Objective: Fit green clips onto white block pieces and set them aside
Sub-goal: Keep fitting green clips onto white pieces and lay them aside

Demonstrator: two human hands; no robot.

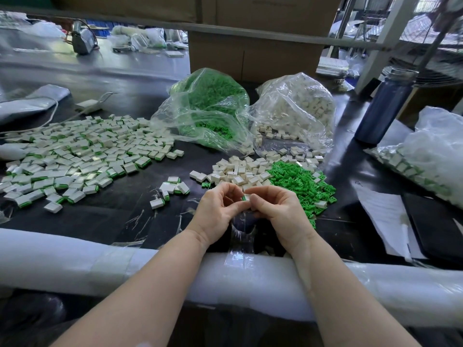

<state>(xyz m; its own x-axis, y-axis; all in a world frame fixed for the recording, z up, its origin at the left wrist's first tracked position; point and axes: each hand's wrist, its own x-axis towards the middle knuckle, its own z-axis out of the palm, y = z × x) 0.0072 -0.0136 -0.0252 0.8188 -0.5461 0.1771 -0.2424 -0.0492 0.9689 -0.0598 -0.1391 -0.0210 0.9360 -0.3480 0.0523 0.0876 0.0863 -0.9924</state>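
Two hands meet just above the near edge of the black table (120,216), both pinching one small white block piece (246,197) that shows a green clip (243,198) at its left end. The left hand (216,212) curls its thumb and fingers around that end; the right hand (278,211) grips the other end with bent fingers. Both forearms rest on a white padded roll (75,261) along the table's front.

Just beyond the hands lies a loose heap of white blocks (240,171), and touching its right side a heap of green clips (300,181). Farther back stand two open clear bags: a bag of green clips (210,103) on the left, a bag of white blocks (298,106) on the right. A broad spread of finished pieces (75,156), white with green edges, covers the table's left side, and a small cluster of them (172,187) lies near the left hand. A dark blue bottle (385,106) stands at the right, near some paper sheets (383,216) and another clear bag of pieces (426,156).
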